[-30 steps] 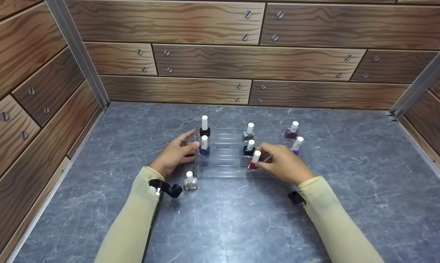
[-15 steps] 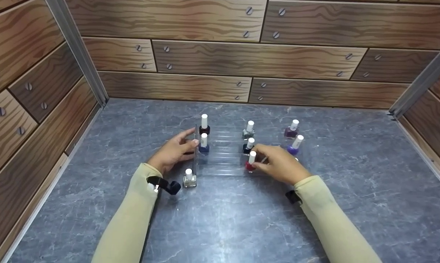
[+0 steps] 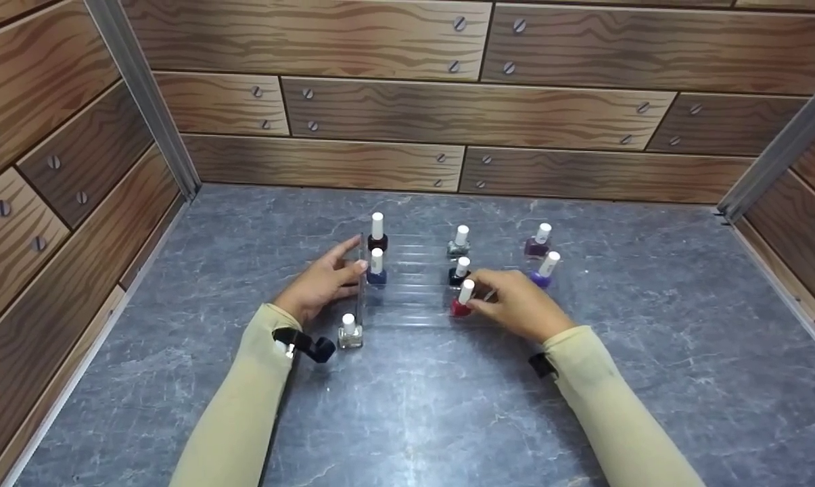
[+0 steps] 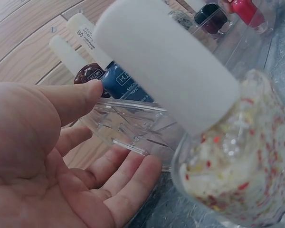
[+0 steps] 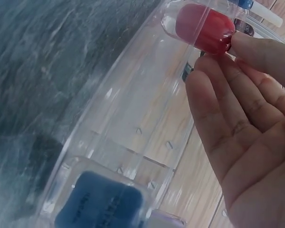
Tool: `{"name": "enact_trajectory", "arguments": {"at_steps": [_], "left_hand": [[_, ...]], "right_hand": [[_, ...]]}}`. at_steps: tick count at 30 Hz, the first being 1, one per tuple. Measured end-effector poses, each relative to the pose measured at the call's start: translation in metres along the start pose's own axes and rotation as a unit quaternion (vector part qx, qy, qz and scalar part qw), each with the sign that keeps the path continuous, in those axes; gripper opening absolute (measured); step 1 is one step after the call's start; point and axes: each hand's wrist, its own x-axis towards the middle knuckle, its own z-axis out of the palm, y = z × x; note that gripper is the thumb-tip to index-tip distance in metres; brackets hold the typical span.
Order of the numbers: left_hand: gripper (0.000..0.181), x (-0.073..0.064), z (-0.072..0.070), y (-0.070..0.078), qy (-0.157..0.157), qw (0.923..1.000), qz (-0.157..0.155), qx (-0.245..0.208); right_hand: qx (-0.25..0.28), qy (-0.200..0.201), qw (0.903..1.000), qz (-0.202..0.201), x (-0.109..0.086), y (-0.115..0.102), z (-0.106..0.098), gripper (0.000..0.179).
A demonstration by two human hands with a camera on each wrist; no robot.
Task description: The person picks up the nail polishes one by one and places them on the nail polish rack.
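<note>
My right hand (image 3: 519,304) pinches a red nail polish bottle (image 3: 460,308) by its upper part, between thumb and fingers. In the right wrist view the red bottle (image 5: 204,27) sits at the front tier of a clear stepped rack (image 3: 414,318), slightly tilted. My left hand (image 3: 319,284) rests against the rack's left end. In the left wrist view, its thumb lies at the rim near a blue bottle (image 4: 121,83) and its fingers touch the clear side wall (image 4: 133,126). A white-capped glitter bottle (image 3: 350,336) stands near the rack's front left corner.
On the rack stand dark red (image 3: 377,241), blue (image 3: 377,274), silvery (image 3: 458,245), black (image 3: 457,276), plum (image 3: 538,246) and violet (image 3: 541,277) bottles. Another blue bottle (image 5: 99,202) shows in the right wrist view. Wood-patterned walls (image 3: 380,111) enclose the grey marbled table (image 3: 407,419).
The right hand has brought the red bottle slightly left, below the black one, and it has settled a little lower. The left hand keeps its place at the rack's end.
</note>
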Motion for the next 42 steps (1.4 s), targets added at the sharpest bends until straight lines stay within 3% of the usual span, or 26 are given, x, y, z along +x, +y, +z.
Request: {"name": "enact_trajectory", "arguments": {"at_steps": [4,11,21,29,35,42], "left_hand": [[0.068,-0.001,-0.002,-0.001,-0.005,1.0,0.001,0.002],[0.066,-0.001,0.0,-0.001,-0.009,0.9999,0.003,-0.006],[0.067,-0.001,0.003,-0.001,0.012,0.9998,-0.016,-0.003],[0.069,-0.001,0.006,0.005,0.03,0.9994,-0.02,0.001],[0.068,-0.001,0.005,0.005,0.019,0.9997,-0.015,-0.002],[0.07,-0.003,0.004,0.004,0.008,0.9998,-0.016,-0.005]], "right_hand": [[0.015,0.004,0.9999,0.007,-0.002,-0.006,-0.011,0.02],[-0.002,0.05,0.9985,0.021,-0.009,-0.016,-0.031,0.024],[-0.044,0.076,0.9961,0.004,-0.015,-0.012,-0.032,0.021],[-0.078,0.136,0.987,-0.035,-0.013,-0.013,-0.036,0.019],[-0.086,0.186,0.9764,-0.069,-0.012,-0.015,-0.036,0.018],[-0.09,0.181,0.977,-0.069,-0.011,-0.016,-0.032,0.018]]}}
